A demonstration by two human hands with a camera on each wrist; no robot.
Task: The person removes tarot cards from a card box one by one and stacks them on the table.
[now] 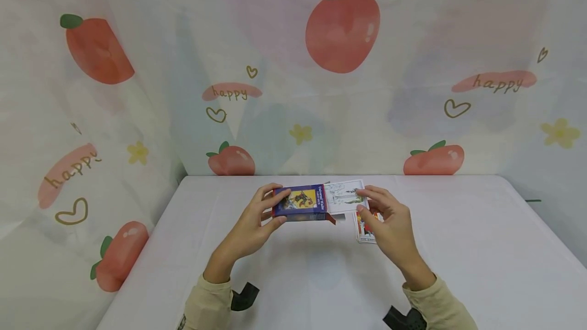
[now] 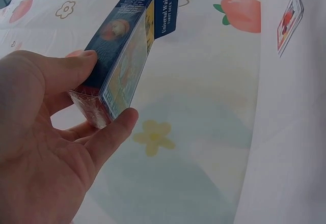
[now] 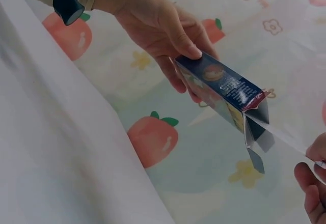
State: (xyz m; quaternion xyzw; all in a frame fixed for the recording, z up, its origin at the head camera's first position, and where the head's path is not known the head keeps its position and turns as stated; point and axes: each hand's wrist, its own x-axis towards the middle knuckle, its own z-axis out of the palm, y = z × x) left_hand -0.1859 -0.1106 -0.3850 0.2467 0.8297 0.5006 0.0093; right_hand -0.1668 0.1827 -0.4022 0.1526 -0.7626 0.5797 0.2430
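My left hand (image 1: 251, 227) grips the closed end of a blue tarot card box (image 1: 300, 200), fingers on one side and thumb on the other. "Universal Waite" can be read on the box front. In the right wrist view, the box's end flaps (image 3: 255, 158) hang open. Between thumb and fingers, my right hand (image 1: 389, 220) pinches a white printed sheet (image 1: 341, 196) with a line drawing, which sticks out from the box's open end. How far it reaches inside is hidden. Below the right hand, tarot cards (image 1: 366, 233) lie on the table, partly covered by that hand.
The table (image 1: 293, 289) has a white cover. Behind it and at the sides hangs a pale curtain (image 1: 275, 29) printed with fruit, flowers and "happy". Black wrist devices (image 1: 245, 297) sit by both sleeves. A thin green thing (image 1: 533, 200) shows at the right edge.
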